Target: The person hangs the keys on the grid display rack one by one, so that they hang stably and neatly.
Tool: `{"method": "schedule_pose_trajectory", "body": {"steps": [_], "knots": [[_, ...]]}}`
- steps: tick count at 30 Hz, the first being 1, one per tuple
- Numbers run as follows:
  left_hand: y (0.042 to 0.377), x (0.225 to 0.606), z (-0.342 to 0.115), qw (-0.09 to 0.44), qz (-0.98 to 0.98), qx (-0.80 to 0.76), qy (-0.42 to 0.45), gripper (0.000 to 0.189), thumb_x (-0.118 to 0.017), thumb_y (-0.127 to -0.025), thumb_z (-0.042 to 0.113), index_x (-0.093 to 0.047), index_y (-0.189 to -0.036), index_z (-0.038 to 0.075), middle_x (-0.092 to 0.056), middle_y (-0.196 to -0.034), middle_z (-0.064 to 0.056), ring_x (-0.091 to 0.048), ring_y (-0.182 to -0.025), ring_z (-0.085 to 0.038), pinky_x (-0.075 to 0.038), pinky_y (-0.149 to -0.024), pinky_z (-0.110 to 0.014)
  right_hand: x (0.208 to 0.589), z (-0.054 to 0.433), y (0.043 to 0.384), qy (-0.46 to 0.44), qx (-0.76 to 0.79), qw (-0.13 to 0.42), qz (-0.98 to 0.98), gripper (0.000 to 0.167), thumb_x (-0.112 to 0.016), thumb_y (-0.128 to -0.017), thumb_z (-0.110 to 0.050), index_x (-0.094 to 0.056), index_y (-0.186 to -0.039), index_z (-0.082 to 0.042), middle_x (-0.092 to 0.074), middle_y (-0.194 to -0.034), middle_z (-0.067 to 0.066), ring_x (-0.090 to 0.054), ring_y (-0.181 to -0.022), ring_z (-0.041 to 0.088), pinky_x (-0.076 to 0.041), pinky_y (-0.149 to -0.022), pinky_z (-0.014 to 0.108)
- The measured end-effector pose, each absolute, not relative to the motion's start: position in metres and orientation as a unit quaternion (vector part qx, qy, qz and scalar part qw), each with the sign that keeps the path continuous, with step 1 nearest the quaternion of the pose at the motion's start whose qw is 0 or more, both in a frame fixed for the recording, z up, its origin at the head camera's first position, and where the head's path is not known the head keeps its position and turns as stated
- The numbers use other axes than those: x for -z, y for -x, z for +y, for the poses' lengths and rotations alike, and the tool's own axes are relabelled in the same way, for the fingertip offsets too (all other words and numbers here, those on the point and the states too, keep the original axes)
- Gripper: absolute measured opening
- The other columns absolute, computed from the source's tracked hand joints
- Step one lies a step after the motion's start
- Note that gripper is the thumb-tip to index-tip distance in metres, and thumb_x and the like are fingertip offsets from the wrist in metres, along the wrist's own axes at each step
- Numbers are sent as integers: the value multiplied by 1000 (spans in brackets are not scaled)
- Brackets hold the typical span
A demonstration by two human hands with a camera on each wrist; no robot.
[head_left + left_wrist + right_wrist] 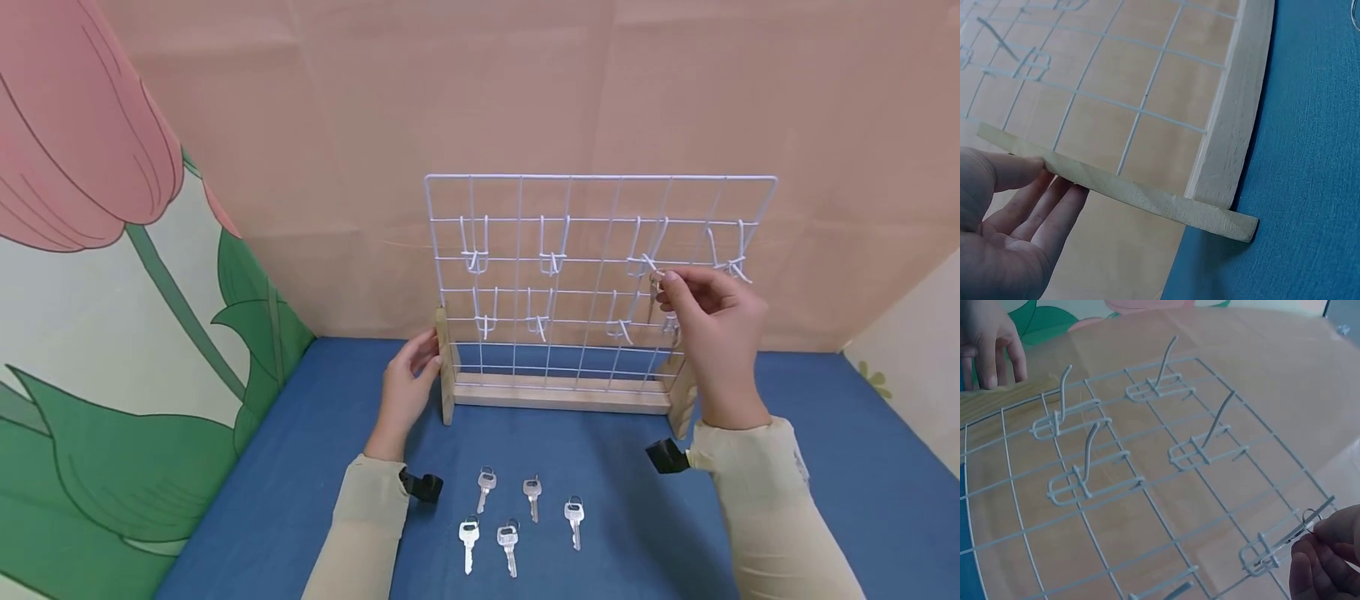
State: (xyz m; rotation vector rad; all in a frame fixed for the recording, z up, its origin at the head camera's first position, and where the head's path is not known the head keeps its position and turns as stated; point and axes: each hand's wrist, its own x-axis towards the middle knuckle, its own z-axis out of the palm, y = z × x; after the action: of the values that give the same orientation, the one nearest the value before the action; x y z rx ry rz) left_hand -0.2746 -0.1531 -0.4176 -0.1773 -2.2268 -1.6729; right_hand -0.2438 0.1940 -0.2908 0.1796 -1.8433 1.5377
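My right hand (723,337) pinches a small key (652,302) by its ring (1307,520), up at the third hook (643,262) of the upper row. In the right wrist view the ring overlaps that hook's prong near its tip. The hook belongs to a white wire grid rack (570,177) on a wooden stand (562,393). On the other side, my left hand (407,387) holds the stand's left wooden upright (1147,200) between thumb and fingers. The lower right hook is partly hidden behind my right hand.
Several silver keys with rings, such as one key (468,542) at the front left and another key (574,521) to the right, lie on the blue cloth (300,500) before the rack. More white hooks (474,260) hang along both rows. A beige backdrop (360,283) stands behind.
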Motion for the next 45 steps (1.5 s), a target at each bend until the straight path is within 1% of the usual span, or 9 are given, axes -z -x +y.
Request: {"method": "schedule_pose_trajectory", "body": {"steps": [4, 9, 16, 25, 28, 34, 38, 41, 45], "knots": [[275, 419, -152, 173, -788, 588, 58, 47, -61, -99, -3, -54, -144, 4, -62, -137, -19, -62, -123, -34, -55, -98, -45, 294, 195, 250, -50, -600, 337, -724, 23, -72, -95, -17, -75, -111, 0, -74, -93, -2, -69, -77, 13, -57, -72, 16], [275, 420, -151, 170, -792, 584, 57, 47, -61, -99, -2, -54, -145, 5, -61, -138, -19, -61, -124, -34, -54, -98, -45, 294, 196, 256, -32, -615, 307, -726, 26, -72, -95, -22, -75, -113, -4, -74, -96, 2, -70, -82, 16, -57, -76, 15], [276, 418, -153, 179, -791, 582, 65, 46, -61, -99, -2, -54, -145, 4, -62, -136, -19, -61, -124, -34, -54, -99, -47, 290, 192, 265, -50, -602, 320, -730, 26, -71, -96, -20, -74, -113, -1, -73, -98, 3, -70, -81, 12, -58, -77, 17], [276, 417, -154, 174, -801, 569, 60, 46, -61, -101, 2, -54, -146, 6, -61, -138, -17, -60, -125, -32, -54, -99, -45, 306, 192, 232, -66, -611, 322, -720, 22, -63, -100, -14, -73, -114, 1, -72, -100, 6, -69, -84, 17, -57, -78, 16], [277, 417, -153, 172, -802, 569, 57, 45, -60, -101, 3, -53, -146, 7, -61, -138, -16, -60, -126, -31, -53, -101, -44, 318, 193, 218, -89, -606, 274, -742, 23, -63, -101, -14, -71, -115, 3, -72, -102, 6, -69, -85, 16, -57, -79, 17], [277, 416, -151, 181, -799, 570, 60, 45, -60, -101, 2, -54, -145, 6, -61, -138, -17, -60, -126, -33, -53, -101, -46, 355, 194, 211, -143, -570, 93, -804, 20, -66, -100, -13, -70, -112, 1, -70, -106, 12, -68, -84, 17, -59, -78, 23], [278, 415, -151, 182, -795, 575, 64, 46, -60, -101, 1, -53, -146, 6, -60, -139, -18, -60, -126, -34, -53, -101, -46, 385, 192, 213, -179, -513, -2, -839, 16, -71, -95, -11, -72, -110, -3, -70, -107, 13, -67, -85, 20, -59, -73, 28], [277, 416, -151, 177, -795, 577, 61, 46, -60, -101, 1, -53, -146, 6, -60, -139, -18, -59, -126, -33, -52, -102, -46, 407, 190, 212, -216, -470, -58, -854, 16, -75, -92, -11, -72, -106, -4, -70, -101, 7, -65, -83, 17, -57, -67, 29], [276, 415, -151, 174, -796, 577, 57, 46, -60, -101, 1, -53, -146, 6, -60, -139, -18, -59, -127, -33, -52, -102, -45, 429, 187, 211, -251, -426, -125, -860, 12, -78, -88, -11, -73, -96, -4, -67, -84, -3, -60, -71, 9, -53, -61, 25]]}}
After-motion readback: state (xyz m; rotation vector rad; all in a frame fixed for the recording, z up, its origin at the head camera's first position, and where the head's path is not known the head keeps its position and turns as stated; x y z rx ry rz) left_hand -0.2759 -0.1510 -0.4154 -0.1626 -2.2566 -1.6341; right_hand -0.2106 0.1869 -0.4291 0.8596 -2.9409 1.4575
